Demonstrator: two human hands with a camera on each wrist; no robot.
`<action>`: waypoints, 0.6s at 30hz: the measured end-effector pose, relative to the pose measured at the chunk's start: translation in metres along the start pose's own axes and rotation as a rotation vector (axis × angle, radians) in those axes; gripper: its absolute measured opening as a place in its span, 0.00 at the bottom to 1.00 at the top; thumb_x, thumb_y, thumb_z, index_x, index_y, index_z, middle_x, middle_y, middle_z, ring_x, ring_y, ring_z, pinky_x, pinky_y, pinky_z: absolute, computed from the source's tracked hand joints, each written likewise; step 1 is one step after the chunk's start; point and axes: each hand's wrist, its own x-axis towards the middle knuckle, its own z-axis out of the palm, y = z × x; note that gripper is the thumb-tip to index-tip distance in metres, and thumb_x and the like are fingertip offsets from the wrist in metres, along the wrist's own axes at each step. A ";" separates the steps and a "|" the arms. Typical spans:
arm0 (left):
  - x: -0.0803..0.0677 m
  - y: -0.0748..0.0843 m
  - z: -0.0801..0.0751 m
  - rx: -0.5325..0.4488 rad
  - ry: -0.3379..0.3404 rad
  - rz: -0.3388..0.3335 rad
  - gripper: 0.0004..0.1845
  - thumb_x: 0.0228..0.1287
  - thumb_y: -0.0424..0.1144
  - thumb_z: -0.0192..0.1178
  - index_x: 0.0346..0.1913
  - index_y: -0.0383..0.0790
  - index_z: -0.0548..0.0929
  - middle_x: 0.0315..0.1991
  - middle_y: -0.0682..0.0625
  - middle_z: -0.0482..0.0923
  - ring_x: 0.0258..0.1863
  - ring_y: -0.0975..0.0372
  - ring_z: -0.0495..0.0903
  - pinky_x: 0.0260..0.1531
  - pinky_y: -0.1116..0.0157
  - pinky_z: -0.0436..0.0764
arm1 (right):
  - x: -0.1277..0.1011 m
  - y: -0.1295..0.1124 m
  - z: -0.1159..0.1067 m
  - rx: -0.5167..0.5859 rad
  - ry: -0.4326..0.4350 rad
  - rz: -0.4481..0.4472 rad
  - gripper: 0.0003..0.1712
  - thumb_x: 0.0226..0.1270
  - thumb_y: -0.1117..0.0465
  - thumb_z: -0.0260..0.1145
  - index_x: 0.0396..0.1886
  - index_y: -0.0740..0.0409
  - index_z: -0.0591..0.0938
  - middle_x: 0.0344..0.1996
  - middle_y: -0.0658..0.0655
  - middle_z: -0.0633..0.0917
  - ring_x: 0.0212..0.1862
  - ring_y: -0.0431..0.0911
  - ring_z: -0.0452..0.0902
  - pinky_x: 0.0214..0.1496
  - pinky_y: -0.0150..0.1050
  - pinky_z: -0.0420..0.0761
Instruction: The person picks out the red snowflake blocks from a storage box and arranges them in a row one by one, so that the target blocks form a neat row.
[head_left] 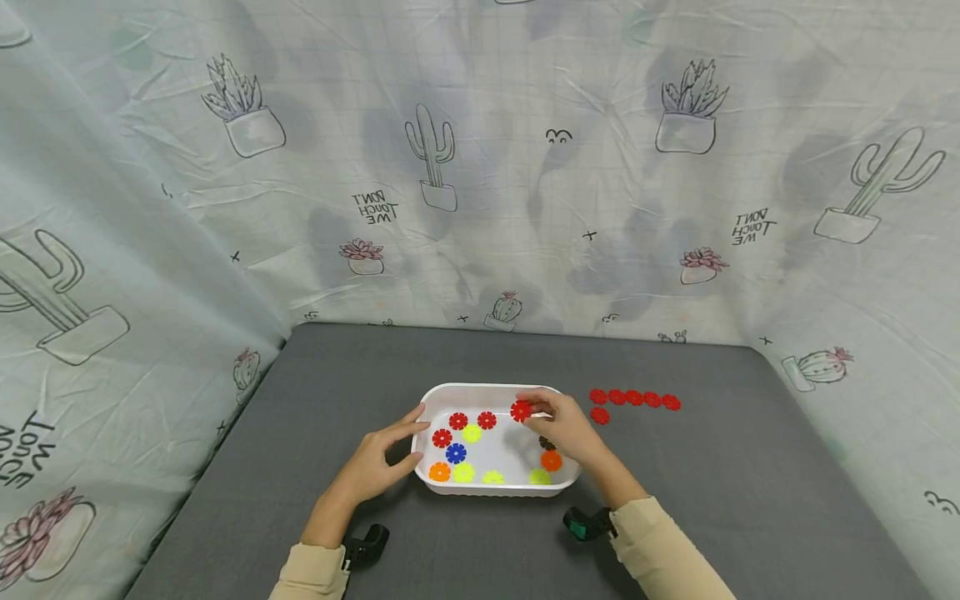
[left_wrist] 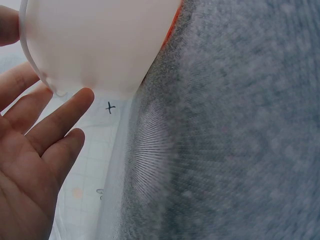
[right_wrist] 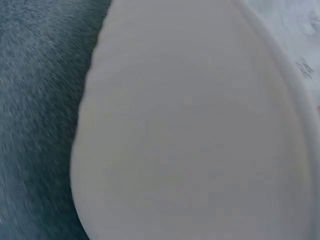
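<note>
A white tray (head_left: 517,487) stands before me, holding red, orange, yellow, blue and dark notched plastic discs. My left hand (head_left: 372,460) is spread at its left end, fingertips on the rim. In the left wrist view the straight fingers (left_wrist: 65,117) of that hand lie along the outer wall of the tray (left_wrist: 95,45). Over the right part of the tray, my right hand (head_left: 566,429) pinches a red disc (head_left: 520,411) between thumb and fingers. The tray's outer wall (right_wrist: 190,125) fills most of the right wrist view, which does not show that hand.
Beyond the tray to the right, several red discs (head_left: 633,398) lie in a row on the grey tabletop (head_left: 720,475). One more red disc (head_left: 600,415) lies below the row's left end. A printed curtain (head_left: 480,250) hangs along the table's back and sides.
</note>
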 end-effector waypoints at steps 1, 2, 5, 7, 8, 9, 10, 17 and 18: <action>0.000 0.005 -0.002 -0.002 -0.003 -0.004 0.23 0.53 0.34 0.61 0.55 0.39 0.75 0.63 0.41 0.64 0.60 0.49 0.66 0.54 0.46 0.67 | 0.000 0.004 -0.003 0.009 0.011 0.009 0.20 0.59 0.68 0.60 0.53 0.60 0.75 0.48 0.60 0.78 0.48 0.52 0.75 0.44 0.37 0.79; 0.000 0.009 -0.004 -0.005 -0.004 -0.004 0.23 0.53 0.34 0.61 0.55 0.39 0.75 0.62 0.41 0.65 0.60 0.49 0.66 0.54 0.46 0.67 | 0.000 0.009 -0.006 0.022 0.023 0.008 0.20 0.59 0.67 0.61 0.53 0.59 0.74 0.48 0.59 0.79 0.48 0.51 0.75 0.44 0.35 0.79; 0.001 0.012 -0.005 -0.016 -0.002 0.002 0.23 0.53 0.32 0.62 0.54 0.38 0.75 0.62 0.40 0.65 0.60 0.49 0.67 0.54 0.46 0.67 | -0.002 0.020 -0.014 0.059 0.063 0.009 0.21 0.58 0.66 0.62 0.53 0.59 0.74 0.47 0.58 0.78 0.47 0.50 0.75 0.44 0.34 0.79; 0.001 0.012 -0.006 -0.023 -0.004 0.000 0.22 0.53 0.32 0.62 0.54 0.38 0.75 0.62 0.40 0.65 0.60 0.49 0.66 0.54 0.46 0.67 | -0.002 0.029 -0.020 0.083 0.096 -0.009 0.21 0.58 0.66 0.62 0.53 0.60 0.74 0.48 0.58 0.78 0.47 0.49 0.74 0.44 0.31 0.79; 0.001 0.012 -0.006 -0.023 -0.003 0.001 0.22 0.53 0.32 0.62 0.54 0.38 0.76 0.62 0.40 0.65 0.60 0.49 0.67 0.54 0.46 0.67 | -0.003 0.031 -0.022 0.097 0.108 -0.022 0.21 0.58 0.66 0.62 0.53 0.61 0.74 0.48 0.59 0.77 0.47 0.50 0.74 0.44 0.30 0.78; 0.001 0.012 -0.006 -0.028 -0.004 0.003 0.22 0.53 0.32 0.61 0.54 0.38 0.76 0.62 0.40 0.64 0.60 0.49 0.66 0.54 0.46 0.67 | -0.004 0.033 -0.025 0.108 0.122 -0.027 0.21 0.58 0.66 0.62 0.53 0.61 0.74 0.48 0.60 0.77 0.46 0.50 0.74 0.43 0.29 0.78; 0.001 0.012 -0.006 -0.027 -0.004 0.004 0.22 0.53 0.32 0.61 0.54 0.38 0.75 0.62 0.40 0.65 0.60 0.49 0.66 0.54 0.46 0.67 | -0.005 0.034 -0.027 0.121 0.134 -0.039 0.22 0.58 0.66 0.62 0.53 0.63 0.73 0.47 0.62 0.77 0.45 0.50 0.74 0.42 0.28 0.78; -0.001 -0.003 0.001 -0.011 0.000 0.011 0.23 0.52 0.33 0.62 0.55 0.38 0.75 0.63 0.41 0.64 0.61 0.49 0.66 0.54 0.45 0.66 | -0.015 0.046 -0.044 0.195 0.215 -0.071 0.23 0.57 0.66 0.63 0.53 0.66 0.73 0.48 0.67 0.77 0.43 0.43 0.74 0.40 0.26 0.78; -0.001 -0.007 0.003 -0.008 0.002 0.011 0.24 0.52 0.33 0.62 0.55 0.38 0.75 0.63 0.42 0.64 0.61 0.50 0.65 0.54 0.45 0.66 | -0.017 0.049 -0.047 0.194 0.229 -0.072 0.23 0.57 0.66 0.63 0.53 0.66 0.73 0.47 0.67 0.77 0.43 0.42 0.74 0.40 0.26 0.78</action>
